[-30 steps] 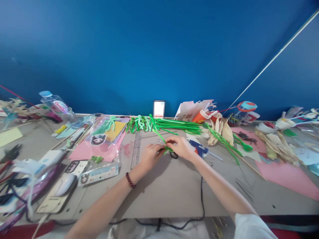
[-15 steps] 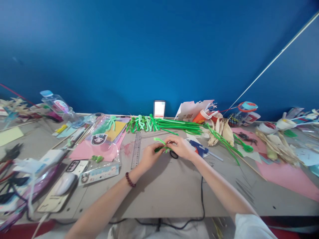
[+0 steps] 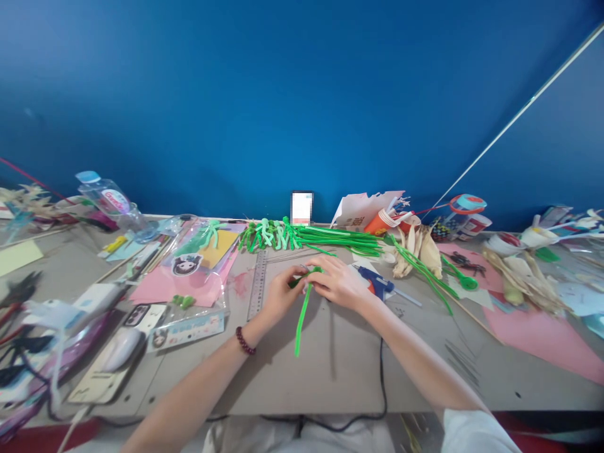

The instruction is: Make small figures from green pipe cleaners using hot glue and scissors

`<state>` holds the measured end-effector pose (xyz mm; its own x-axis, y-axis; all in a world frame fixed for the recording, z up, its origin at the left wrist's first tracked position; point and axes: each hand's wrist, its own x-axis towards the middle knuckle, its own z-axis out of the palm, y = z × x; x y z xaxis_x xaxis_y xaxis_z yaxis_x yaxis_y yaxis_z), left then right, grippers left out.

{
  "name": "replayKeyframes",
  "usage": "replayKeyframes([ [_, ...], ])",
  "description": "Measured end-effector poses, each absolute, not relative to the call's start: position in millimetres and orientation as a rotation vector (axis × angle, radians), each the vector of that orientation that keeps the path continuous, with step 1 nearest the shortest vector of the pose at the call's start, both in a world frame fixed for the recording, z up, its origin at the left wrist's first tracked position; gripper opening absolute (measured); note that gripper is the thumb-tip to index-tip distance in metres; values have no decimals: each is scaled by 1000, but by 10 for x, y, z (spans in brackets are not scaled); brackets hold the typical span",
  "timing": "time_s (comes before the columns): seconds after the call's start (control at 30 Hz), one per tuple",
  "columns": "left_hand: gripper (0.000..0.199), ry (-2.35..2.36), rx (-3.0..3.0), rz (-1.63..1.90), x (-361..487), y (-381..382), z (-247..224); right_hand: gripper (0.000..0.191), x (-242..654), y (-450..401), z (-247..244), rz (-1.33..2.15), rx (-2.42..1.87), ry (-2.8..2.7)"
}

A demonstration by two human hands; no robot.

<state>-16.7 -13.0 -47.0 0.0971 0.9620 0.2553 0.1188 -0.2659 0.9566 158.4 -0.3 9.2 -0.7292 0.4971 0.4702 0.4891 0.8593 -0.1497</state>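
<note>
A bright green pipe cleaner (image 3: 301,322) hangs down from between my two hands, above the middle of the desk. My left hand (image 3: 282,294) pinches it near its upper, bent part. From the other side my right hand (image 3: 340,283) closes on the same piece, its fingers covering part of it. Behind the hands lie a bundle of long green pipe cleaners (image 3: 346,239) and several shorter twisted ones (image 3: 271,233). A blue glue gun (image 3: 380,283) rests just right of my right hand. Left of my left hand is a clear ruler (image 3: 257,286).
On the left are a clear plastic bag (image 3: 214,283), a phone (image 3: 145,314), a white mouse (image 3: 123,351) and a bottle (image 3: 108,195). To the right lie dried husks (image 3: 430,255), pink paper (image 3: 542,343) and thin wires (image 3: 462,363). A black cable (image 3: 383,377) crosses the desk's front edge.
A long green end now hangs below my hands; before, a short end stuck up to the upper left. My right hand's fingers have curled further over the piece.
</note>
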Motion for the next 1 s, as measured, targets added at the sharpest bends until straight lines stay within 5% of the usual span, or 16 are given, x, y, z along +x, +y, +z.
replayKeyframes([
  [0.47,22,1145,1449,1337,-170,-114,-446,14,1667,145,-18,470,-733,-2245],
  [1.0,26,1036,1096,1262,-203,-11,-477,17,1659,164,-28,421,-741,-2302],
])
